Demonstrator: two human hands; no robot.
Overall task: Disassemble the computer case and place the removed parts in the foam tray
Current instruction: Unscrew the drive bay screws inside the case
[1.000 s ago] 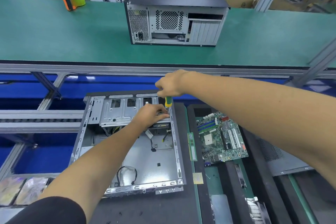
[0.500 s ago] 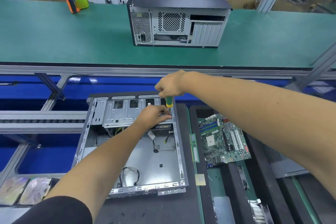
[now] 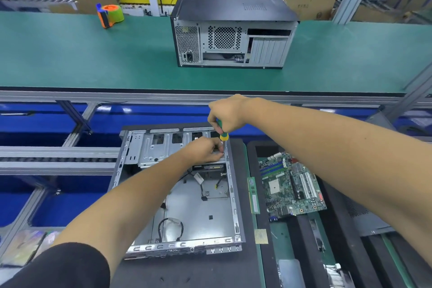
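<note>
We grip the screwdriver (image 3: 222, 132) with our right hand (image 3: 228, 112), upright over the far right corner of the open computer case (image 3: 198, 213). Our left hand (image 3: 205, 149) pinches something small at its tip. The motherboard (image 3: 291, 184) lies in the foam tray (image 3: 252, 154), just beside the case.

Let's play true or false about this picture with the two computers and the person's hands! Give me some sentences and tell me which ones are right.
1. The right hand holds a screwdriver with a green and yellow handle. True.
2. The circuit board is inside the open case. False: it lies in the foam tray, to the right of the case.
3. A closed computer stands on the green belt farther back. True.
4. The tape roll sits on top of that computer. False: it rests on the belt, off to its left.
5. The left hand rests on the metal bracket of the open case. True.
</note>
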